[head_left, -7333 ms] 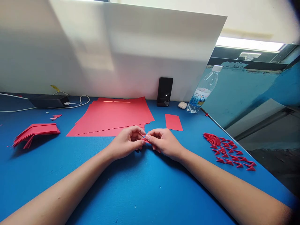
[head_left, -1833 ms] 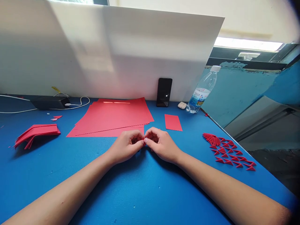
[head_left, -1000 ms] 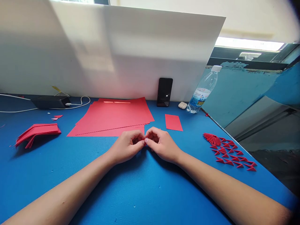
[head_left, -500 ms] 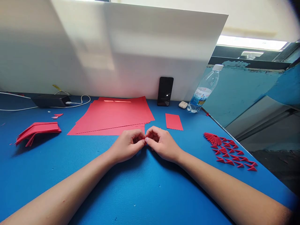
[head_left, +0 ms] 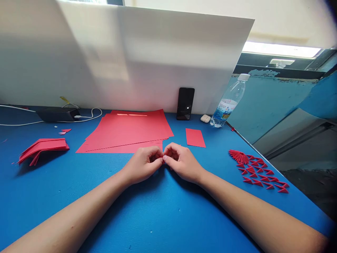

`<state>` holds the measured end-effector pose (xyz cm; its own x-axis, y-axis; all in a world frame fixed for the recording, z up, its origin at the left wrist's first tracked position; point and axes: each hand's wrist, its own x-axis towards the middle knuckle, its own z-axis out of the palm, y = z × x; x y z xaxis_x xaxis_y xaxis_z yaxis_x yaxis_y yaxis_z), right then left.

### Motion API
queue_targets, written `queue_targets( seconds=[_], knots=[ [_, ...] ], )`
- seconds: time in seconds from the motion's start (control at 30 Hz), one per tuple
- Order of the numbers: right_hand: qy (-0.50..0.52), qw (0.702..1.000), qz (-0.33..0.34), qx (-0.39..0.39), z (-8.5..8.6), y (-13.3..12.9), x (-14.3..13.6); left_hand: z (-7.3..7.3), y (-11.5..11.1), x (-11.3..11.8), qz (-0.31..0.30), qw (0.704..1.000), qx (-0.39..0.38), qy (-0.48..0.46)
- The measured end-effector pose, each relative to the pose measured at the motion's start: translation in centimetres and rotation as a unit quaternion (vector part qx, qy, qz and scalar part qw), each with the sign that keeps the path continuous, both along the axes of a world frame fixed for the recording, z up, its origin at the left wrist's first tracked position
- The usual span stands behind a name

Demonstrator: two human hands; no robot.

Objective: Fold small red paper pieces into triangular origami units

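Note:
Both hands meet over the middle of the blue table, thumbs and fingertips pinched together. Between them is a small piece of red paper (head_left: pixel 163 161), mostly hidden by the fingers. My left hand (head_left: pixel 144 164) is closed on its left side, and my right hand (head_left: pixel 184 163) is closed on its right side. Just beyond the hands lie large red paper sheets (head_left: pixel 129 128), overlapping. A small red paper rectangle (head_left: pixel 195 137) rests past my right hand. Over to the right, several folded red paper triangles (head_left: pixel 259 175) lie in loose rows beside a fanned row of them (head_left: pixel 239 156).
A bent stack of red paper strips (head_left: pixel 43 147) sits at left, with paper scraps (head_left: pixel 64 131) behind it. Along the white board (head_left: pixel 147 63) are a black power adapter (head_left: pixel 58 114) with white cables, a phone (head_left: pixel 185 103), a white earbud case (head_left: pixel 205 118) and a water bottle (head_left: pixel 226 105).
The hands hold almost the same pinch at the same spot. Only a slight shift of the camera view shows; the objects on the table stay put.

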<state>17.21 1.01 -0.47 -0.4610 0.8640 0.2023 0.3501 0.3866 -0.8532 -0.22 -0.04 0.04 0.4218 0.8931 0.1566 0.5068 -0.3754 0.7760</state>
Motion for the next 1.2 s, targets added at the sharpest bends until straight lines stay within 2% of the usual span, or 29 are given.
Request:
queue_targets(
  seconds=[1.2],
  knots=[
    [0.005, 1.000, 0.001, 0.005, -0.09, -0.01, 0.03, 0.37, -0.10, 0.17, 0.009, 1.000, -0.017, -0.021]
  ],
)
